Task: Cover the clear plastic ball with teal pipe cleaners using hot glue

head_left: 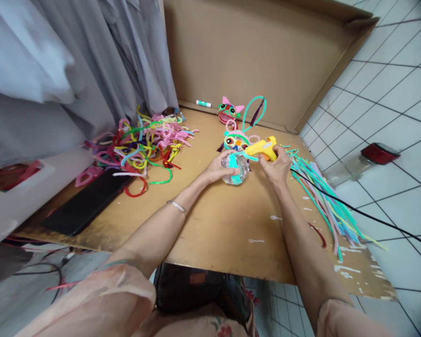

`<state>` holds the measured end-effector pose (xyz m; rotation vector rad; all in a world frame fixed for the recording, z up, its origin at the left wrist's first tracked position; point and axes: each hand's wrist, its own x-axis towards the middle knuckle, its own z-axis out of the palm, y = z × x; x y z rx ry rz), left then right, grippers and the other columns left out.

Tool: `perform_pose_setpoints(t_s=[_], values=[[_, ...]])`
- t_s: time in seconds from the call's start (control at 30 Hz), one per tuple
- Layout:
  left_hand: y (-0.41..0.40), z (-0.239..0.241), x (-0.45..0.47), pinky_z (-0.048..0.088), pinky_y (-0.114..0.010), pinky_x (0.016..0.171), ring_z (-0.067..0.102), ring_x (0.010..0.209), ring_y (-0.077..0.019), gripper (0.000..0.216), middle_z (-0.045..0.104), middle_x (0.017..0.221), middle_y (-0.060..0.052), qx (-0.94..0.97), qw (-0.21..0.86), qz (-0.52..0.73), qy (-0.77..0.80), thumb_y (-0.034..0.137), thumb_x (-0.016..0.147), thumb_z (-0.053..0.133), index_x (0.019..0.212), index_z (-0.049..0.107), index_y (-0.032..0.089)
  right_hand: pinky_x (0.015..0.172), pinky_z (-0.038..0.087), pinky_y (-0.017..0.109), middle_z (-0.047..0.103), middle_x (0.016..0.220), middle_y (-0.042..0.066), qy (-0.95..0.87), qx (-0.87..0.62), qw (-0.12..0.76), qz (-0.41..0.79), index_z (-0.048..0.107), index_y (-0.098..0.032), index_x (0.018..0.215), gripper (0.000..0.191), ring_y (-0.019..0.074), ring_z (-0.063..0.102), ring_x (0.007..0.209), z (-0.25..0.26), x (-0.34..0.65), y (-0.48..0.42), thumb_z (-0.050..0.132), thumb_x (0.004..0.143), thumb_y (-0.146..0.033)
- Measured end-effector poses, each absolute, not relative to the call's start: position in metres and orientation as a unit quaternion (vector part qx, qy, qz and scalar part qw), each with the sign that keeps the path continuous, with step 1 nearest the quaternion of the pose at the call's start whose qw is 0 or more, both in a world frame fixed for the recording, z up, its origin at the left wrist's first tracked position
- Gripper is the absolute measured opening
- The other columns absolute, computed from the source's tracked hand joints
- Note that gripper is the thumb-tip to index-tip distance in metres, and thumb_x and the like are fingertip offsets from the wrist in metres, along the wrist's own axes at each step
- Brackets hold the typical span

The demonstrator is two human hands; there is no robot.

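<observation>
My left hand [218, 168] grips a round, clear ball [228, 176] with a turquoise pipe cleaner [235, 171] laid across it. Closed around the handle of a yellow hot glue gun [261, 148] is my right hand [276, 166]. The gun's nozzle points left, close to the top of the ball. A turquoise strand stretches from the ball toward my right fingers; whether they pinch it I cannot tell. Just behind the ball is a colourful decorated face [236, 140] with pink loops. Farther back sits a red face with pink ears [228, 110].
Tangled pipe cleaners [150, 140] lie on the left beside a black flat object [87, 203]. Straight pastel pipe cleaners [326, 196] lie right, crossed by a black cord [358, 208]. A glue stick tube [204, 103] lies by the cardboard wall [259, 56]. A red-lidded jar [379, 153] stands beyond the table [210, 224].
</observation>
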<state>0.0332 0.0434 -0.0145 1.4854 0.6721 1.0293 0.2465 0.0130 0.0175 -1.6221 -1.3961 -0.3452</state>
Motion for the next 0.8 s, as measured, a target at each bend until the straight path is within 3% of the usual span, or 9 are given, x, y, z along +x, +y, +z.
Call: perform_pose_setpoints(t_s=[0.27, 0.57, 0.8], values=[[0.043, -0.016, 0.034, 0.05, -0.036, 0.095, 0.064, 0.104, -0.0253, 0.09, 0.068, 0.114, -0.011, 0.641, 0.561, 0.442, 0.282, 0.041, 0.047, 0.086, 0.126, 0.055, 0.012, 0.082, 0.048, 0.042, 0.072, 0.091, 0.008, -0.589, -0.657, 0.439, -0.168, 0.063, -0.02, 0.095, 0.036, 0.0266, 0.065, 0.083, 0.03, 0.249, 0.008, 0.061, 0.065, -0.041], [0.036, -0.014, 0.035, 0.051, -0.036, 0.092, 0.065, 0.1, -0.0244, 0.086, 0.07, 0.106, -0.009, 0.66, 0.566, 0.417, 0.265, 0.039, 0.05, 0.086, 0.127, 0.055, 0.013, 0.078, 0.052, 0.039, 0.071, 0.093, 0.008, -0.551, -0.662, 0.476, -0.18, 0.062, -0.02, 0.098, 0.039, 0.022, 0.063, 0.073, 0.016, 0.254, -0.014, 0.061, 0.067, -0.043], [0.036, -0.014, 0.035, 0.052, -0.037, 0.093, 0.066, 0.102, -0.0252, 0.086, 0.07, 0.109, -0.009, 0.661, 0.568, 0.416, 0.259, 0.038, 0.05, 0.086, 0.126, 0.056, 0.013, 0.08, 0.051, 0.041, 0.07, 0.092, 0.007, -0.555, -0.663, 0.468, -0.186, 0.061, -0.02, 0.097, 0.037, 0.0242, 0.064, 0.079, 0.018, 0.251, -0.017, 0.06, 0.068, -0.043]])
